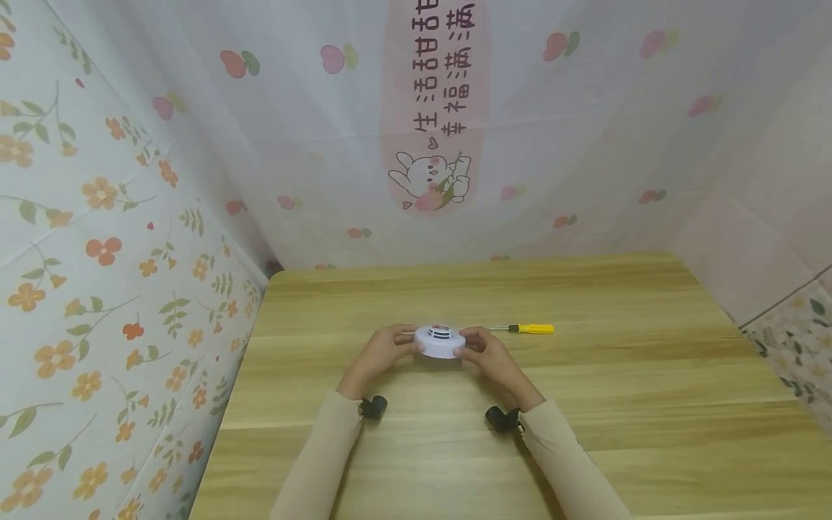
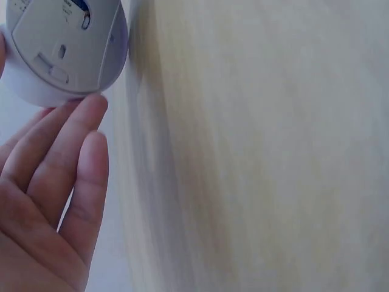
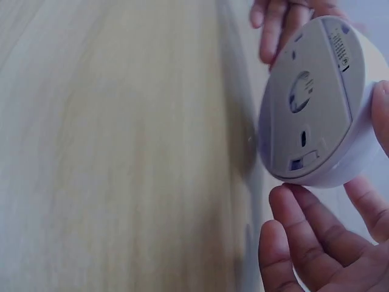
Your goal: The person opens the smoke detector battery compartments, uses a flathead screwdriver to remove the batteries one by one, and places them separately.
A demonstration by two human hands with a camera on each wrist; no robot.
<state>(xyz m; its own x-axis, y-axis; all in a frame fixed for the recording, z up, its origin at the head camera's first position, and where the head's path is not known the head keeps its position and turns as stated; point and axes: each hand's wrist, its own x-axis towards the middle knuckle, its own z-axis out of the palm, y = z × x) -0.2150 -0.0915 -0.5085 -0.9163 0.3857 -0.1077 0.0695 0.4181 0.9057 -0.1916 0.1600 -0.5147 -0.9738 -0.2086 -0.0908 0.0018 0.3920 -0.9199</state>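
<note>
A round white smoke alarm point(image 1: 440, 342) is held a little above the wooden table, its slotted cap facing up in the head view. My left hand point(image 1: 385, 354) grips one side of its rim, and my right hand point(image 1: 490, 355) grips the opposite side. Both wrist views show the flat underside of the smoke alarm point(image 3: 307, 100), with a printed label, small slots and a round recess. Fingers of the left hand point(image 2: 55, 176) touch the rim from below. In the right wrist view, the right hand point(image 3: 328, 243) has its thumb on the side wall.
A screwdriver point(image 1: 534, 328) with a yellow handle lies on the table point(image 1: 650, 404) behind the right hand, its shaft pointing left. A patterned curtain point(image 1: 292, 130) hangs behind the table, and a flowered one point(image 1: 97, 289) along the left. Small black cameras sit at both wrists.
</note>
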